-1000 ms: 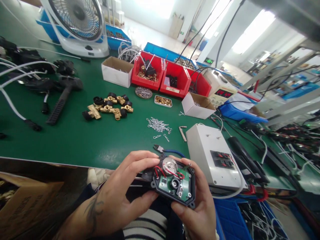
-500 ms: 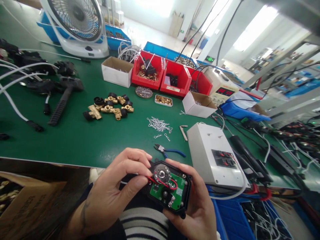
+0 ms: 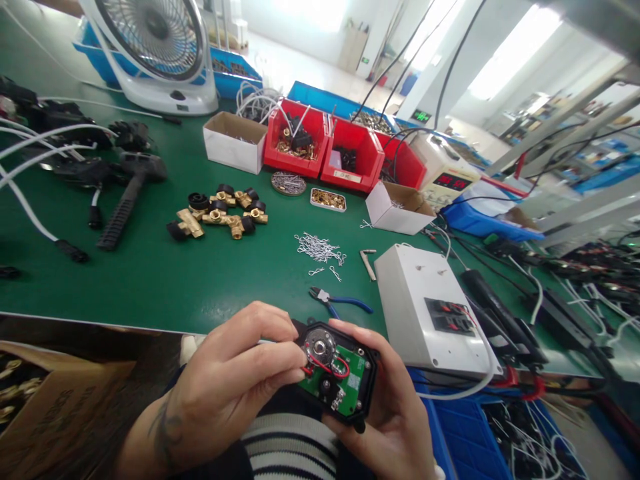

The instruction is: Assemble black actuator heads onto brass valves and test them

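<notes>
Now, right hand point(image 3: 393, 417) clasps black housing point(image 3: 373, 381) (green circuit board point(image 3: 357, 365) inside); left hand point(image 3: 235, 373) pinches red wires point(image 3: 341, 376).

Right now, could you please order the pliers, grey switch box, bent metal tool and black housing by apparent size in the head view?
1. Grey switch box
2. Black housing, partly covered; nearness to the camera enlarges it
3. Pliers
4. Bent metal tool
</notes>
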